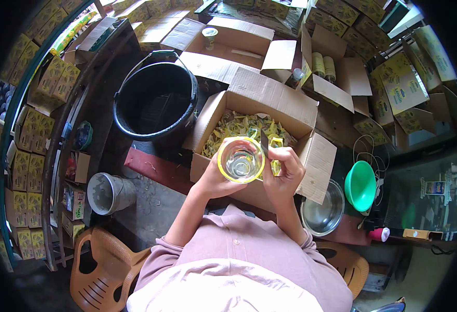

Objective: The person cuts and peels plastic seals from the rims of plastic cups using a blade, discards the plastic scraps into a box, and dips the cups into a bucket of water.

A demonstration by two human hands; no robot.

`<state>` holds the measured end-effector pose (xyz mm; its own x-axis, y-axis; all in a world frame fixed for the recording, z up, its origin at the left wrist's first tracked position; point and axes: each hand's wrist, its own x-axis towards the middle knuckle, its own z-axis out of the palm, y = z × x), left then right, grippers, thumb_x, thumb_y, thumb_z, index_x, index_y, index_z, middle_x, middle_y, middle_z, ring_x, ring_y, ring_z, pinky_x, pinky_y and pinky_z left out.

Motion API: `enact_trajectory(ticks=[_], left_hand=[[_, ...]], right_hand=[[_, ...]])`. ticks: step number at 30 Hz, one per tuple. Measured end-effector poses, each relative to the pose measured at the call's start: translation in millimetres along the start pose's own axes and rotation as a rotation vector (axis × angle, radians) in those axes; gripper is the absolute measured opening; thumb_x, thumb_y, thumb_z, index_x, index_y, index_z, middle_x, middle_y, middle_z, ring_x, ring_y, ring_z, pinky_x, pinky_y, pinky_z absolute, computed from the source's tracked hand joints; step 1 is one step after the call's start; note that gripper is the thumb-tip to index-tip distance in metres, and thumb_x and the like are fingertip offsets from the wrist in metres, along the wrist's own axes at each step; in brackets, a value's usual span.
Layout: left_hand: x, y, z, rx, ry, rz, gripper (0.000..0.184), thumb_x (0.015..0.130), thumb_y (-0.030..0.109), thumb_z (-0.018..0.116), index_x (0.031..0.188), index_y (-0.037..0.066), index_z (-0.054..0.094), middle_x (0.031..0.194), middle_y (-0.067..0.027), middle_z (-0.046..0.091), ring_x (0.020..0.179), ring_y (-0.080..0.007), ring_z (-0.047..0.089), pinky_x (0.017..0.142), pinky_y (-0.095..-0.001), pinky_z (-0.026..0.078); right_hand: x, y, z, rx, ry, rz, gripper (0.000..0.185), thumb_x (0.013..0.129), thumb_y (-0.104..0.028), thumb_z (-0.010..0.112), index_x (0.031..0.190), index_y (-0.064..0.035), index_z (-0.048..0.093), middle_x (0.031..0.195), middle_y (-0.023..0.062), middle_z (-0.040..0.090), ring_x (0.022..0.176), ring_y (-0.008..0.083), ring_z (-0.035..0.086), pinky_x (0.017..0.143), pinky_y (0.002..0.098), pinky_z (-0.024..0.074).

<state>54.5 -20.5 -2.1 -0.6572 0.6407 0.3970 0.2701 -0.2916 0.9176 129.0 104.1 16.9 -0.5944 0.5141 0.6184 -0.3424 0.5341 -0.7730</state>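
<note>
My left hand (212,180) is wrapped round a clear cup (240,165) with a yellow rim, whose open mouth faces me. My right hand (284,169) is closed on a knife (264,140), its dark blade pointing up beside the cup's rim. By the right fingers hangs a yellow strip (277,148); whether it is still joined to the cup I cannot tell. Below both hands, an open cardboard box (270,99) holds a heap of yellow and clear scraps (228,127).
A black bucket (187,112) stands left of the box, a grey bucket (99,193) lower left. At right are a steel bowl (337,208) and a green basin (360,186). Farther back, an open carton (239,31) contains a yellow-lidded cup (209,34). Orange chairs (96,260) stand near me.
</note>
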Motion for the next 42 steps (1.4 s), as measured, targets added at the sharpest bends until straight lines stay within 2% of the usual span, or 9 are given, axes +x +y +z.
enact_trajectory(ticks=[8,11,16,19,22,26,29,35,42], left_hand=[[4,5,0,-0.045,-0.16,-0.062,0.061,0.057,0.004,0.073,0.111,0.003,0.045,0.108,-0.0083,0.046,0.103,-0.0174,0.048,0.09,-0.0311,0.04],[9,-1,-4,-0.043,-0.191,0.035,0.061,0.056,0.006,0.075,0.109,0.003,0.047,0.109,-0.0095,0.044,0.103,-0.0186,0.047,0.089,-0.0327,0.04],[11,-11,-1,-0.061,-0.032,0.048,0.067,0.054,0.007,0.078,0.112,0.004,0.044,0.11,-0.0076,0.033,0.108,-0.0206,0.041,0.084,-0.0293,0.044],[18,-16,-5,0.025,-0.066,0.175,0.068,0.055,0.008,0.079,0.11,0.005,0.038,0.106,-0.0077,0.036,0.101,-0.0178,0.046,0.083,-0.0297,0.046],[23,-19,-3,-0.139,-0.125,0.157,0.065,0.056,0.008,0.079,0.107,0.006,0.038,0.103,-0.0075,0.039,0.103,-0.0183,0.044,0.084,-0.0303,0.045],[28,-14,-7,0.068,-0.173,0.161,0.065,0.055,0.008,0.079,0.105,0.006,0.037,0.099,-0.007,0.044,0.098,-0.0185,0.049,0.087,-0.031,0.044],[30,-19,-10,0.028,-0.194,0.098,0.066,0.057,0.007,0.078,0.109,0.005,0.038,0.103,-0.0072,0.047,0.099,-0.0178,0.051,0.089,-0.0306,0.042],[35,-10,-1,-0.32,-0.001,-0.056,0.063,0.064,0.0,0.071,0.119,0.003,0.039,0.111,-0.0085,0.048,0.106,-0.0164,0.048,0.091,-0.0304,0.04],[35,-11,-3,-0.299,0.005,-0.062,0.06,0.065,0.0,0.069,0.117,0.003,0.039,0.109,-0.008,0.049,0.103,-0.0157,0.049,0.089,-0.0298,0.041]], right_hand=[[-3,0,-8,-0.046,0.012,-0.004,0.017,0.064,0.009,0.064,0.077,-0.0007,0.06,0.069,0.009,0.06,0.061,0.015,0.059,0.057,0.0237,0.0451],[0,0,-7,-0.012,0.017,-0.006,0.017,0.064,0.009,0.064,0.077,-0.0008,0.06,0.069,0.009,0.06,0.061,0.0153,0.059,0.057,0.0239,0.0451],[2,-2,-4,-0.019,0.023,-0.01,0.017,0.063,0.009,0.064,0.077,-0.001,0.06,0.069,0.0089,0.06,0.06,0.0154,0.059,0.056,0.0241,0.0454],[3,-3,-4,-0.039,0.033,-0.015,0.017,0.063,0.009,0.064,0.076,-0.0009,0.06,0.069,0.0088,0.06,0.06,0.0151,0.059,0.056,0.024,0.0453],[5,-1,-2,-0.059,0.053,-0.002,0.017,0.064,0.009,0.064,0.077,-0.0008,0.06,0.069,0.0087,0.06,0.061,0.0148,0.059,0.055,0.0239,0.0451],[7,1,-3,-0.016,-0.013,0.057,0.014,0.069,0.012,0.061,0.079,0.003,0.056,0.076,0.0071,0.055,0.072,0.0105,0.055,0.065,0.0208,0.0453],[8,5,-3,-0.042,0.003,0.037,0.014,0.069,0.012,0.062,0.079,0.0028,0.056,0.075,0.007,0.055,0.07,0.0105,0.055,0.065,0.0205,0.045],[9,2,2,-0.159,0.098,-0.027,0.016,0.068,0.011,0.062,0.079,0.0018,0.056,0.074,0.0067,0.054,0.067,0.0112,0.054,0.062,0.0208,0.0443],[11,-3,11,-0.213,0.119,-0.057,0.015,0.066,0.006,0.066,0.075,-0.0017,0.057,0.069,0.0086,0.059,0.062,0.0184,0.06,0.057,0.0265,0.0466]])
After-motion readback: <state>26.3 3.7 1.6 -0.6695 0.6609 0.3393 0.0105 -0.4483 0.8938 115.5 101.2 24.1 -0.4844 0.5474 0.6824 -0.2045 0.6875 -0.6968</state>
